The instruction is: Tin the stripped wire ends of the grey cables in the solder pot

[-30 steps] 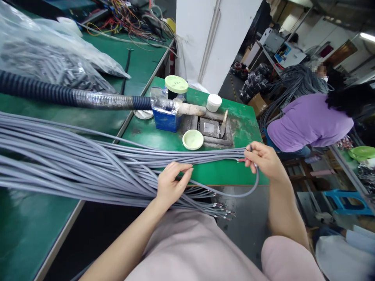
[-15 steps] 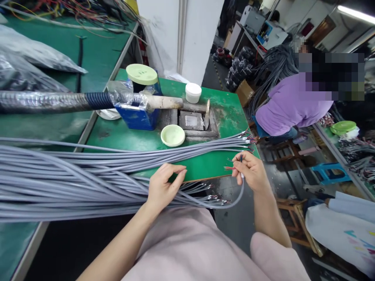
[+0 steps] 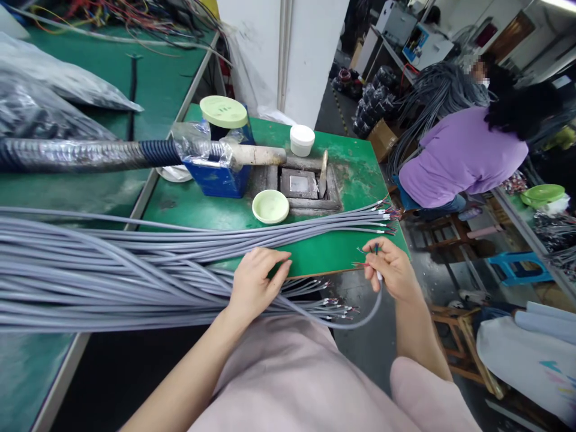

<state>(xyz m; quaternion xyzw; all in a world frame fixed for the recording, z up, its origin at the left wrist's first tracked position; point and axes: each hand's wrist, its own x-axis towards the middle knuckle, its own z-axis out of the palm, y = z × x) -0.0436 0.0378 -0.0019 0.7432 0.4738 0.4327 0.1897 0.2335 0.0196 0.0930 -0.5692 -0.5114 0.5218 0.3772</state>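
Cable workshop, from where I'm standing: green workbench, heaped grey cables, ribbed hose, co-worker beyond.

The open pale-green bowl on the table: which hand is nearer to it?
Left. The left hand is on the near side of the bowl; the right hand, holding a cable, is farther right.

Smooth, faintly satiny plastic seems to sheathe the grey cables. The green tabletop is lightly glossy, but stained and rough-looking around the grimy recessed frame, whose silvery square shines like metal. Crinkled, shiny film wraps the ribbed hose; the blue box and pale green bowl look like smooth plastic. The wearer's pink shirt is soft, matt cloth.
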